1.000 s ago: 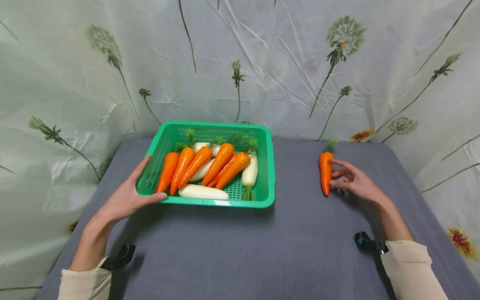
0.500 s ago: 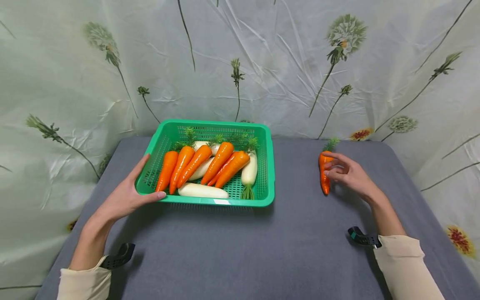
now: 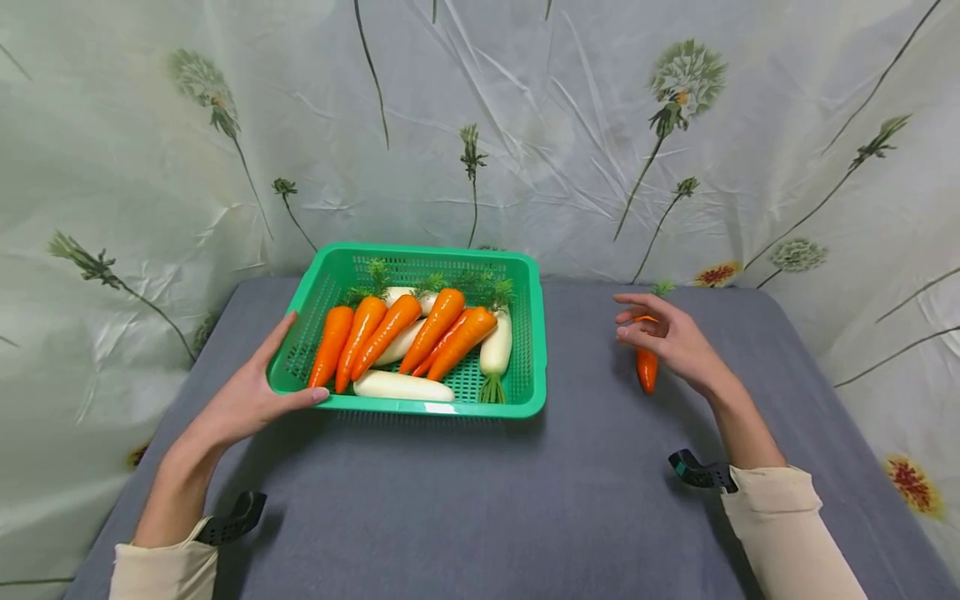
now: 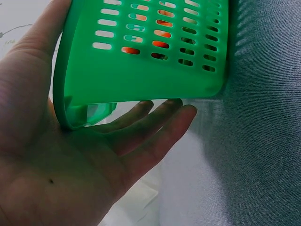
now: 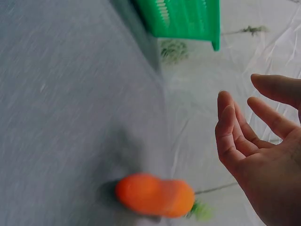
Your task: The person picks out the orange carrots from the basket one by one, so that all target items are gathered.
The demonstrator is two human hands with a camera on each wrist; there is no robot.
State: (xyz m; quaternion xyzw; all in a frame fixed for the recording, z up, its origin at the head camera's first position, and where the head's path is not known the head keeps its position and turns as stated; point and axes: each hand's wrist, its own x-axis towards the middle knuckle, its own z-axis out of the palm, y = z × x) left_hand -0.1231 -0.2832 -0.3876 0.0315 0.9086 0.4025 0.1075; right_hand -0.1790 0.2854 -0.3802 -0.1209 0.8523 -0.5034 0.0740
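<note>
My left hand (image 3: 243, 396) holds the near left corner of a green plastic basket (image 3: 543, 354), its thumb along the front rim. In the left wrist view its long fingers (image 4: 160, 136) reach along the basket's side wall. Inside lie several orange carrots (image 3: 386, 335) with green tops and several white radishes (image 3: 405, 385). My right hand (image 3: 678, 346) hovers over a lone carrot (image 3: 647, 373) at the right, hiding its middle in the head view. Nothing is in its loosely bent fingers, and the right wrist view shows the carrot (image 5: 153, 195) lying apart from them.
A grey cloth (image 3: 480, 508) covers the table. Behind and at both sides hangs a pale curtain (image 3: 555, 142) printed with dandelions. The basket stands near the back edge, left of centre.
My right hand has drawn away from beside the lone carrot, rising and moving left across it. The carrot stays where it was. My left hand and the basket have kept their places.
</note>
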